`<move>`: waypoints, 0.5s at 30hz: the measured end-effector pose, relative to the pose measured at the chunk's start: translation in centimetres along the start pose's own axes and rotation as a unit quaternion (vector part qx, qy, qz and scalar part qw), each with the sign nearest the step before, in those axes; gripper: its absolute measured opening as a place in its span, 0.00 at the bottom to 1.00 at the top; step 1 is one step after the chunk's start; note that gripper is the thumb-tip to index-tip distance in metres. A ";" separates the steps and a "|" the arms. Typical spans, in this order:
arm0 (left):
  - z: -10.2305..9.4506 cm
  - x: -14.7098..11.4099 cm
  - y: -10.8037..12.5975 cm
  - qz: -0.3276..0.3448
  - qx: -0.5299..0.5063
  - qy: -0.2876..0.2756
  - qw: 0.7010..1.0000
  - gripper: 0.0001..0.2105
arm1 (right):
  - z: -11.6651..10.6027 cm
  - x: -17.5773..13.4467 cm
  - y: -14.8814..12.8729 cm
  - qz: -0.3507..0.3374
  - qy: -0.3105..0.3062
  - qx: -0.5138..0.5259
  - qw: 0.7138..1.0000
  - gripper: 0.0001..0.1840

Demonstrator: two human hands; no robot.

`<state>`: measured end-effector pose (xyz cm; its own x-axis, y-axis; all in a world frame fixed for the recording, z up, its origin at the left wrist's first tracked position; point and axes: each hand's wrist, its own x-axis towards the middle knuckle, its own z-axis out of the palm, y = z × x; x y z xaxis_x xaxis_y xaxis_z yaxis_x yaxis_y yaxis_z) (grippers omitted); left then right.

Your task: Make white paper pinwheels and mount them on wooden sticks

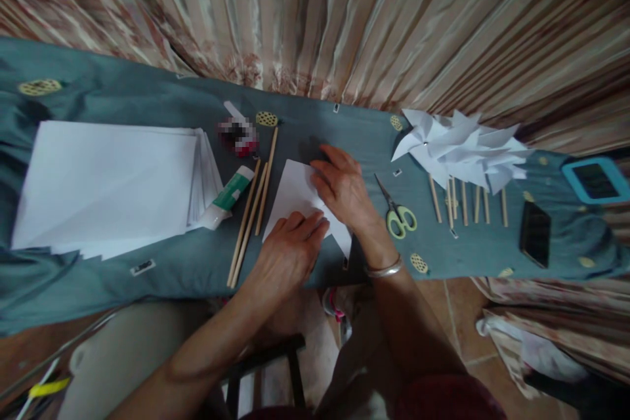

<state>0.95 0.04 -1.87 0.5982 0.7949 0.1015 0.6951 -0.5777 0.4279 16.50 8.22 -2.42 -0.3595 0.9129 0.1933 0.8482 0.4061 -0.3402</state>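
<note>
A white sheet of paper [295, 187], partly folded, lies on the cloth between my hands. My left hand [290, 246] rests on its lower part, fingers bent and close together, with the paper under and at the fingertips. Across the upper right part of the sheet, my right hand [344, 187] lies with its fingers apart, touching the paper. Both palms hide some of the folds. Just left of the sheet are several wooden sticks [249, 223]. Scissors [395, 213] with light green handles lie to the right of my right hand.
At left is a stack of white paper [108, 184], with a green-and-white tube [231, 193] at its corner. A blurred red-and-black item [239, 136] sits behind. White paper pinwheels [462, 147] on sticks, a dark phone [535, 234] and a blue-framed device [596, 180] lie right. A curtain [295, 20] hangs behind.
</note>
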 end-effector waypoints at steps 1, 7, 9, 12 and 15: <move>0.0 0.0 0.0 -0.001 -0.001 -0.004 1.000 0.14 | 0.1 0.1 0.0 0.001 0.002 0.011 1.000 0.15; 0.0 0.1 0.0 -0.008 0.004 -0.016 1.000 0.15 | 0.0 1.1 0.1 0.016 0.033 0.104 0.994 0.09; 0.0 0.1 0.0 -0.009 0.004 -0.018 1.000 0.15 | -0.2 1.2 0.0 0.018 0.034 0.139 0.990 0.08; -0.1 0.1 0.0 -0.009 0.001 -0.019 1.000 0.15 | -0.6 1.1 0.0 0.020 0.030 0.174 0.984 0.10; -0.2 0.1 0.0 -0.011 -0.001 -0.019 1.000 0.15 | -1.0 0.7 0.1 0.008 0.031 0.149 0.988 0.12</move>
<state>0.96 0.12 -1.70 0.5974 0.7998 0.0587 0.7072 -0.5600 0.4317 16.71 8.89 -1.44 -0.3142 0.9188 0.2389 0.6982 0.3942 -0.5976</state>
